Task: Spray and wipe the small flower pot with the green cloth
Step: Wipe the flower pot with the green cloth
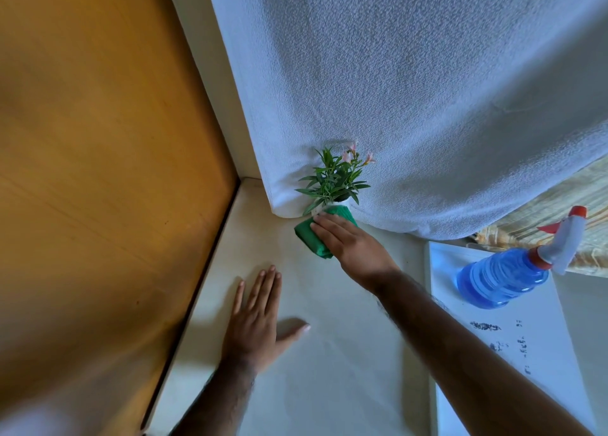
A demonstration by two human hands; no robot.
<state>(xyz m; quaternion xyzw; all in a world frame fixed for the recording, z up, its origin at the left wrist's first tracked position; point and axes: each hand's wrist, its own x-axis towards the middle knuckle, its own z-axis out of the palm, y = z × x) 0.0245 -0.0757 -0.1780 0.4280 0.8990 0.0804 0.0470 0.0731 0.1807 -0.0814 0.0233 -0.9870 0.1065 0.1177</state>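
Note:
A small white flower pot (342,201) with green leaves and pale pink flowers stands on the white surface, against a white textured cover. The green cloth (311,238) is wrapped around the pot's side, hiding most of it. My right hand (348,241) presses the cloth against the pot, fingers laid over it. My left hand (255,320) lies flat on the white surface, fingers spread, holding nothing, well short of the pot. The spray bottle (503,279), blue with a white and red trigger head, lies on its side at the right.
A wooden panel (98,172) walls off the left side. The white textured cover (427,90) fills the back. A white board (526,353) with dark marks carries the bottle at the right. A patterned beige fabric (539,215) shows behind it.

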